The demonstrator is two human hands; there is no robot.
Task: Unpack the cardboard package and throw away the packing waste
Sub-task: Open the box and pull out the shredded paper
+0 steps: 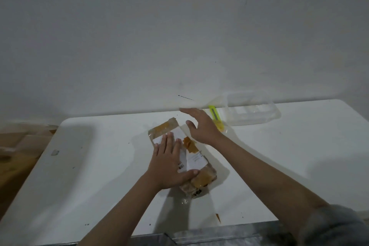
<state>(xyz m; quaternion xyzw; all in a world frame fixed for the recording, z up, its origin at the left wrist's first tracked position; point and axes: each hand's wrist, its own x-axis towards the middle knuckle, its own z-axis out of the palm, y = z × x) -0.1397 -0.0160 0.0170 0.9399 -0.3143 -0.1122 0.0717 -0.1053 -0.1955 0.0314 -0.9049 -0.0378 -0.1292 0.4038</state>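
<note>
Cardboard package (179,153) lies flat near the middle of the white table (99,166), a slim parcel wrapped in clear film, with a white shipping label (194,161) on top and strips of brown tape (190,146) across it. The person's left hand (169,163) rests palm-down on the near half, fingers spread and flat, the thumb hooked along the lower edge; it reads as a hold-down, pinning the parcel so that it will not slide or turn while the other hand works. The right hand (201,126) hovers just past the far right edge of the parcel, open, fingers loosely together and pointing left, thumb dropped below; it grips nothing and looks to be either coming for a tape end or going for the tool behind it. That tool is a yellow-green box cutter (215,118), lying just beyond the right hand and partly hidden by it, close enough to pick up without letting go of the parcel. Farther back, against the wall, sits a clear plastic container (253,110), well out of the way. The parcel appears sealed, so I judge the unpacking barely begun. A small scrap of brown tape (218,217) lies near the front edge.
</note>
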